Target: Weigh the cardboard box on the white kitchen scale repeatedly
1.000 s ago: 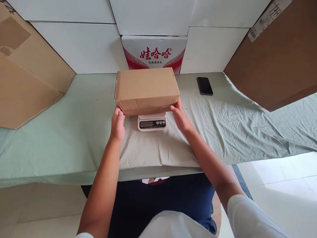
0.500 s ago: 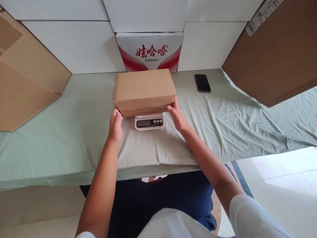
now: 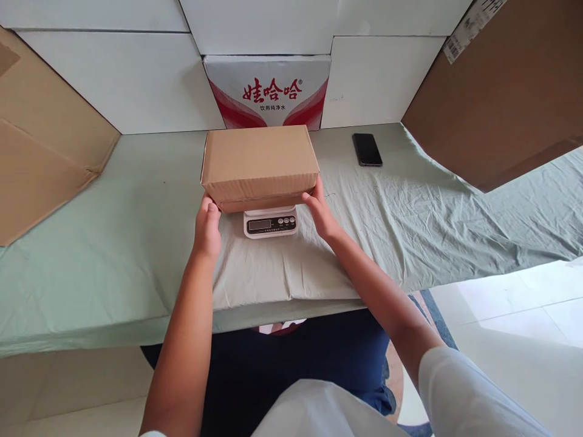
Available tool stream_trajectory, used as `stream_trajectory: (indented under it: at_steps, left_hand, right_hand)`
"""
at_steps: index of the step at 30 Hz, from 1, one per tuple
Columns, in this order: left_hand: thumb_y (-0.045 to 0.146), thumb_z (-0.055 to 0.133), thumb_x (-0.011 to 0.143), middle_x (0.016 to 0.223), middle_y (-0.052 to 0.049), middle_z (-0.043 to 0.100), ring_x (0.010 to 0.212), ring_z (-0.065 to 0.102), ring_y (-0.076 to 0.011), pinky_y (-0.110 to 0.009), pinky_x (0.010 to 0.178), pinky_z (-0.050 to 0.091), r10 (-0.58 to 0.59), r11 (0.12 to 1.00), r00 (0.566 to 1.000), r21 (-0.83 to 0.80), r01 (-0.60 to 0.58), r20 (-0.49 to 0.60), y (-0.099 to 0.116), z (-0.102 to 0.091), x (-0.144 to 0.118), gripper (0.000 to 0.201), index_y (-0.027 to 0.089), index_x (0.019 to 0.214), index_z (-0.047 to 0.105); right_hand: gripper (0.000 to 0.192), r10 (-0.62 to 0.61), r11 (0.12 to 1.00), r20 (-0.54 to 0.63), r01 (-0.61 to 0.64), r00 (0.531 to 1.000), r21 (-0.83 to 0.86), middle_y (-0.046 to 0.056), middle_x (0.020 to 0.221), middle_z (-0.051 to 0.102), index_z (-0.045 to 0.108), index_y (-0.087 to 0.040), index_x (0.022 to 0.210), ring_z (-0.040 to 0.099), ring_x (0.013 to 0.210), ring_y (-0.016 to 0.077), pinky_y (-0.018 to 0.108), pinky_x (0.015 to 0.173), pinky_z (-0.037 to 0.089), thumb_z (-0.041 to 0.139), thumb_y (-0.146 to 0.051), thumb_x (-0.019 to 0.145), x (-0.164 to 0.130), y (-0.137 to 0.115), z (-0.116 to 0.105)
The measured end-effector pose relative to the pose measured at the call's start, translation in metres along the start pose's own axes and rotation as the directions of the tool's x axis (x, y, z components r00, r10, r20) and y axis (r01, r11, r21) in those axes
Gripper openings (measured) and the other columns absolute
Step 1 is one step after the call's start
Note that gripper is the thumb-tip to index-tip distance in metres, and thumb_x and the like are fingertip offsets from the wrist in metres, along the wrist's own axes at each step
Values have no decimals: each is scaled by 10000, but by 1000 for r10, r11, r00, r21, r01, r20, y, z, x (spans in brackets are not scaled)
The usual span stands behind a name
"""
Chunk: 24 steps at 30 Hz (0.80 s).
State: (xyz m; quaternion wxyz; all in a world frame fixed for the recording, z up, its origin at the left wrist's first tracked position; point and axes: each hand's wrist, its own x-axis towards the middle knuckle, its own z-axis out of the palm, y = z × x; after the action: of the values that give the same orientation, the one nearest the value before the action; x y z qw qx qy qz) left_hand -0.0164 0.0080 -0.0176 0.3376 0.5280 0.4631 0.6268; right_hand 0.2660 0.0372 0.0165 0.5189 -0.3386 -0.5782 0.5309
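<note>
A closed brown cardboard box (image 3: 259, 155) is held level between my hands, over a white kitchen scale (image 3: 270, 223). My left hand (image 3: 207, 227) grips its near left corner, thumb toward the front and the other fingers mostly hidden beneath or behind. At the near right corner, my right hand (image 3: 319, 209) holds the box with its thumb on the front face and its fingers along the side. The box hides most of the scale's platform; whether the two touch I cannot tell. The scale's dark display and buttons face me.
Green cloth (image 3: 150, 243) covers the table. A black phone (image 3: 367, 149) lies at the back right. Behind stands a white and red printed carton (image 3: 268, 91) against white panels. Large cardboard sheets flank the table at the left (image 3: 50, 139) and right (image 3: 492, 103).
The whole view has shifted slightly, so everything appears a little further left. Both hands keep their hold on the box, which stays over the scale.
</note>
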Motion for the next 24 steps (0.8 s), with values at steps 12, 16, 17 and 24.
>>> stream_trajectory:
  at_steps: [12, 16, 17, 24]
  left_hand:
    - [876, 589, 990, 1562, -130, 736, 1625, 587, -379, -554, 1419, 403, 26, 1000, 999, 7, -27, 36, 5, 2, 0, 751, 308, 1458, 737]
    - [874, 576, 996, 1658, -133, 684, 1692, 520, -363, -547, 1453, 351, 41, 999, 998, -7, -41, 37, 4, 2, 1, 774, 318, 1516, 713]
    - [875, 579, 993, 1681, -132, 668, 1712, 495, -360, -546, 1457, 346, 41, 999, 999, -11, -41, 35, 4, 2, 2, 783, 320, 1530, 705]
    - [938, 584, 934, 1812, -94, 557, 1776, 399, -346, -530, 1483, 297, 15, 998, 999, -54, -17, -37, -3, -6, 6, 889, 364, 1609, 663]
  right_hand:
    - [1041, -6, 1000, -32, 5, 999, -30, 11, 1895, 390, 328, -404, 1756, 311, 1784, 344, 566, 1532, 258, 668, -801, 856, 0, 0, -2]
    - [1088, -5, 999, -51, 3, 999, -45, -10, 1924, 333, 273, -421, 1779, 258, 1814, 340, 575, 1542, 219, 653, -833, 846, 1, 3, -5]
    - [1105, 2, 999, -60, -4, 998, -37, -14, 1934, 314, 261, -425, 1781, 242, 1822, 338, 575, 1544, 209, 662, -837, 837, 1, 4, -6]
    - [1125, 13, 999, -103, -8, 995, 41, -26, 1983, 185, 217, -432, 1766, 139, 1868, 300, 572, 1549, 183, 697, -816, 824, 5, 10, -10]
